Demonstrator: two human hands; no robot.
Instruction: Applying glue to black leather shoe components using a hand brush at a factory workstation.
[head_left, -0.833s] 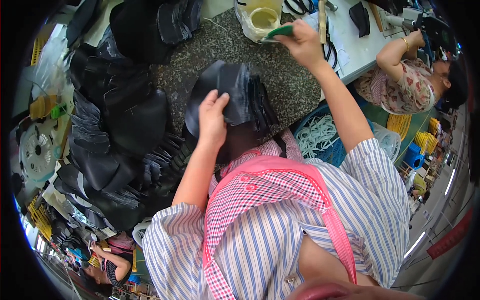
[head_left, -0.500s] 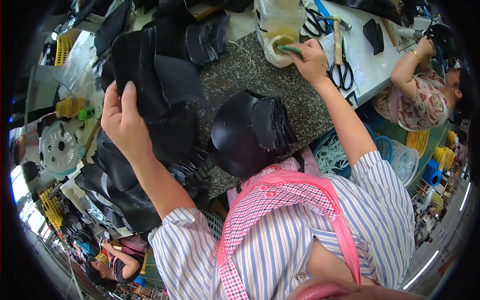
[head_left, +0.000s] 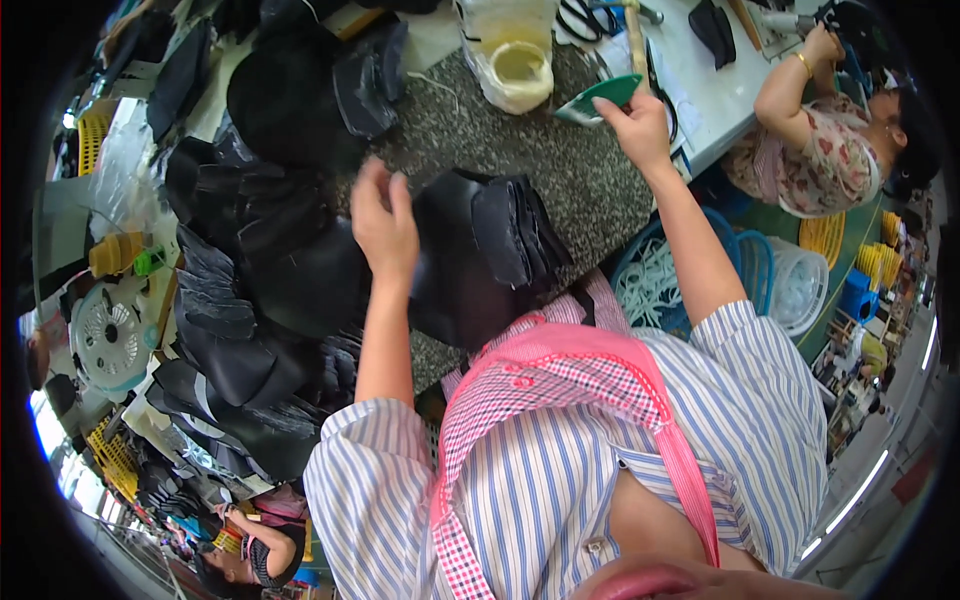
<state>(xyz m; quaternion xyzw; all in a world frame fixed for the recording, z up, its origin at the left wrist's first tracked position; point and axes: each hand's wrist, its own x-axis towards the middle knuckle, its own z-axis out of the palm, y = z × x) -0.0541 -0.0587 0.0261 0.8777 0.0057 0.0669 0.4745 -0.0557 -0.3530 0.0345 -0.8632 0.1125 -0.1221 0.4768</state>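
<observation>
My right hand (head_left: 643,132) grips a green fan-shaped plastic spreader (head_left: 612,95) with a whitish smear along its edge, held over the right side of the speckled stone slab (head_left: 570,160). Just left of it stands a cloudy plastic glue container (head_left: 505,90) with a round opening and pale yellow contents. My left hand (head_left: 388,225) is empty, its thumb apart from the slightly blurred fingers. It hovers at the left edge of a stack of curved black leather-like pieces (head_left: 450,265), whose layered narrow ends (head_left: 512,230) lie to the right.
More black pieces (head_left: 290,250) lie heaped at the left. Scissors (head_left: 580,18) and a hammer (head_left: 635,40) rest on the white table. A blue basket (head_left: 650,275) of pale strips stands below right. A fan (head_left: 112,335) is at far left; co-workers (head_left: 800,130) sit on both sides.
My left hand has let go of the black piece and moved right toward the stack. The spreader has come out of the glue container to its right. The view has shifted slightly.
</observation>
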